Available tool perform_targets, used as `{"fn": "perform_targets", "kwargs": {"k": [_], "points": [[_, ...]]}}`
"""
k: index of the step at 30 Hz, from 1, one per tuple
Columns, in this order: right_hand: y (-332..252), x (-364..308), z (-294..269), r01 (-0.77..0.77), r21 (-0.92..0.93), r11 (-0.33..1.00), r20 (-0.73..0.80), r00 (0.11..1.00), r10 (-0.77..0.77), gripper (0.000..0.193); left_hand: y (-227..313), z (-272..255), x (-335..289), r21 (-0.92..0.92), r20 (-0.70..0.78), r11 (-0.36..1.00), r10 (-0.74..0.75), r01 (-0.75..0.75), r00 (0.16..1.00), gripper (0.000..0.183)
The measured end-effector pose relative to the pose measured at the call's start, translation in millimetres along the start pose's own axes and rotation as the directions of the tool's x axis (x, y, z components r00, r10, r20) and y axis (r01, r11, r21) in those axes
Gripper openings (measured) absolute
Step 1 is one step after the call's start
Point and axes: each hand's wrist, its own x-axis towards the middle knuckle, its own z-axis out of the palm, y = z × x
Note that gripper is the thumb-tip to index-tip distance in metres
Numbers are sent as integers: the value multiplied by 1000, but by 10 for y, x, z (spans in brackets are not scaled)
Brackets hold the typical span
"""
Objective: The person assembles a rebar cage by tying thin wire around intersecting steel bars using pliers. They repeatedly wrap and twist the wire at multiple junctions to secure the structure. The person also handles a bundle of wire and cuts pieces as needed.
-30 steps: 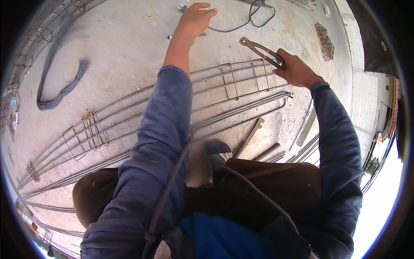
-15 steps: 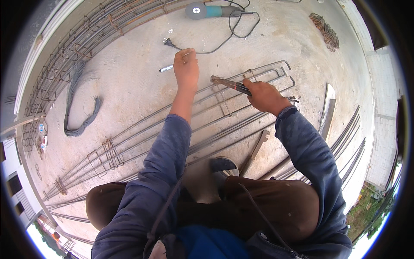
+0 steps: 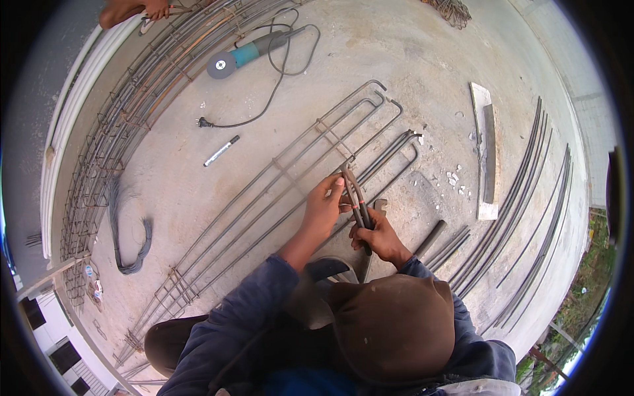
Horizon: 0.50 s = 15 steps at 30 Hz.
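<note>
My right hand (image 3: 382, 236) is closed around the dark handles of a pair of pincers (image 3: 357, 198) with red marks. The tool's jaws point up and away over the near side of a rebar cage (image 3: 335, 138) lying on the concrete. Beside the jaws is my left hand (image 3: 322, 210), its thumb and fingers pinched together. Whatever it pinches is too small to make out. Long steel rods with hooked far ends form the cage, with square stirrups across them. More hooked rods (image 3: 386, 157) lie just to the right of it.
Beyond the cage lie a marker (image 3: 221, 151) and an angle grinder (image 3: 246, 55) with its cord. A bundle of tie wire (image 3: 117, 241) is at left. Long rebar cages line the far left, near another person's hand (image 3: 156, 8). Loose rods (image 3: 514, 211) and a board (image 3: 477, 112) are at right.
My left hand has come back from near the marker to the pincers' jaws. The pincers have swung from pointing left to pointing away. My view has shifted, bringing another person's hand in.
</note>
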Motion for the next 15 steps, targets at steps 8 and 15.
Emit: {"fn": "perform_targets", "kwargs": {"k": [8, 15], "points": [[378, -7, -178, -3, 169, 986, 248, 968, -39, 46, -203, 153, 41, 156, -35, 982, -103, 107, 994, 34], [263, 49, -210, 2, 147, 989, 190, 981, -30, 45, -302, 118, 136, 118, -61, 993, 1, 6, 998, 21]]}}
